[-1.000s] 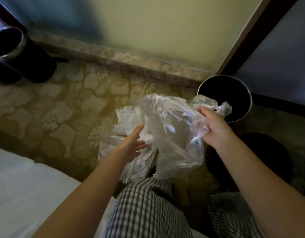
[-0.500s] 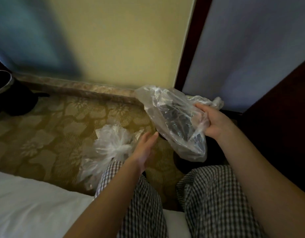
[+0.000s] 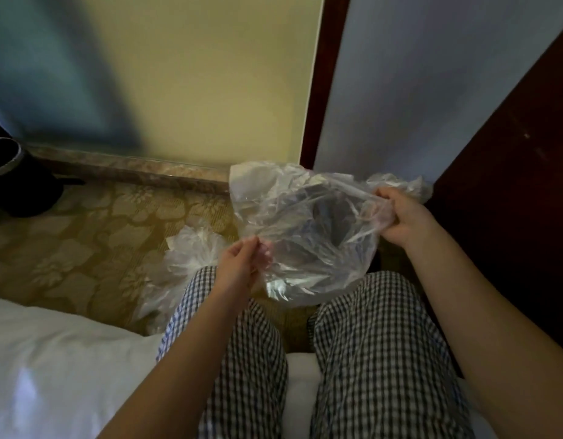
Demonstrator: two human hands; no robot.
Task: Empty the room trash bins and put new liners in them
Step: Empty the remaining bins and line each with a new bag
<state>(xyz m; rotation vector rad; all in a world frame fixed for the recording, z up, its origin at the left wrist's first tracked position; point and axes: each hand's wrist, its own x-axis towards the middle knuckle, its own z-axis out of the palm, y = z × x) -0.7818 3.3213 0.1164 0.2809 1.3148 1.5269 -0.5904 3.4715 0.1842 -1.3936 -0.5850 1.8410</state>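
At centre frame, your right hand (image 3: 403,217) grips the bunched mouth of a clear plastic bag (image 3: 305,236). Your left hand (image 3: 242,264) pinches its lower left edge, so the bag hangs spread above your knees. I judge you about midway, though I can't tell whether this bag is a fresh liner or 1 pulled out of a bin. Count 2 bags: the 1 you hold and 1 crumpled bag (image 3: 191,258) on the carpet (image 3: 84,236), left of centre. Only 1 bin (image 3: 8,172) shows, dark, at the left edge, well apart from both bags, with no liner visible over its rim. Lining it looks left to do.
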